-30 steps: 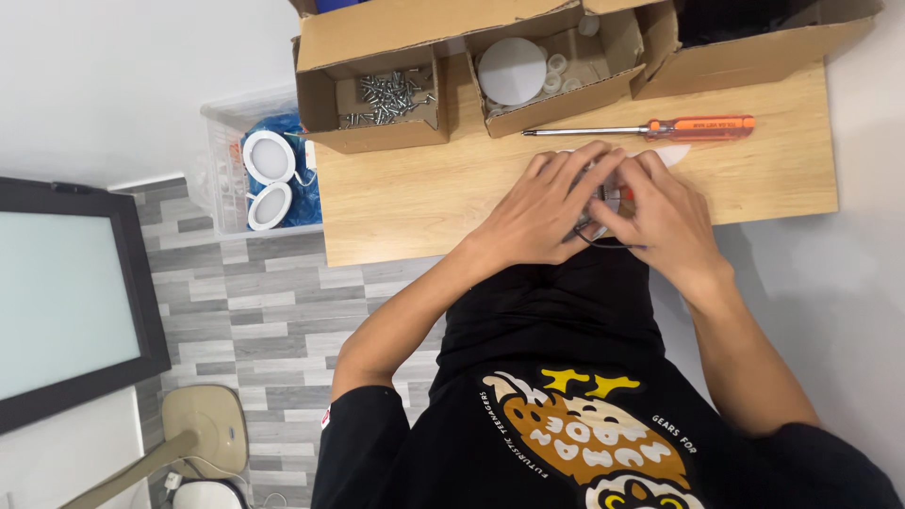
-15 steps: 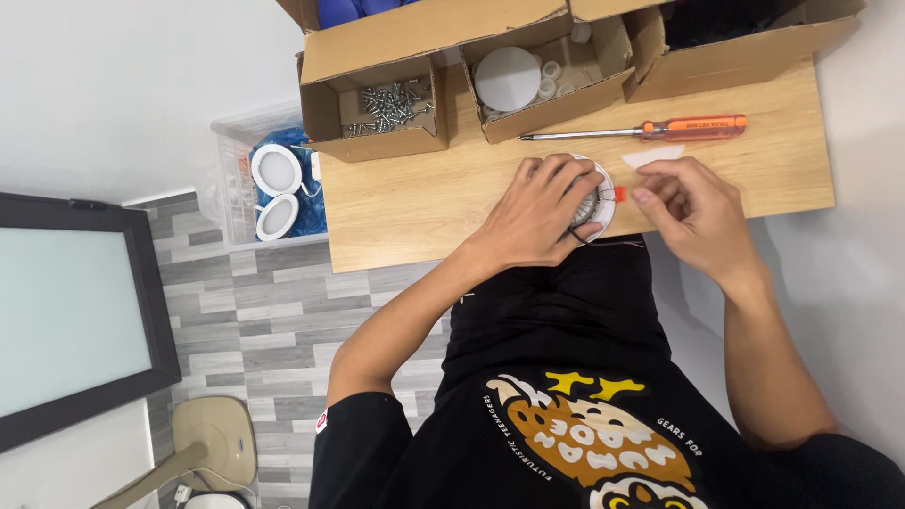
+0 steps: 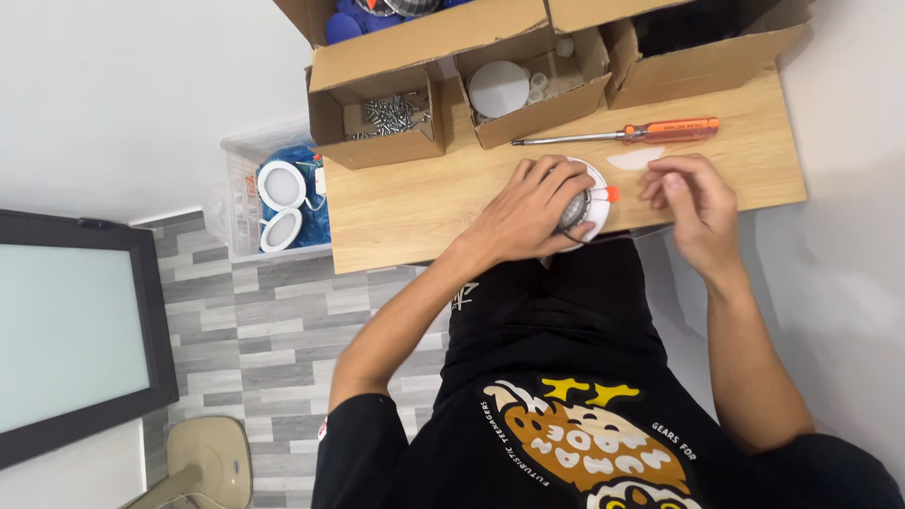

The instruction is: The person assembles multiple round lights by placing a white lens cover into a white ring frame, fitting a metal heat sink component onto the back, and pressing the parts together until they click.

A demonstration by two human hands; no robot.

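The fingers of the left hand (image 3: 528,203) are clamped on a round white lamp (image 3: 586,203) at the wooden table (image 3: 415,203) edge. The right hand (image 3: 688,200) is just beside it, fingers loosely curled, holding nothing.

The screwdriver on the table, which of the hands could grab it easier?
Probably the right hand: it hovers free just below the orange-handled screwdriver, near its handle. The left hand is busy covering the round white light fixture.

An orange-handled screwdriver (image 3: 622,132) is lying on the wooden worktop (image 3: 405,207), in front of three open cardboard boxes (image 3: 528,85), behind the round white lamp fitting (image 3: 586,203).
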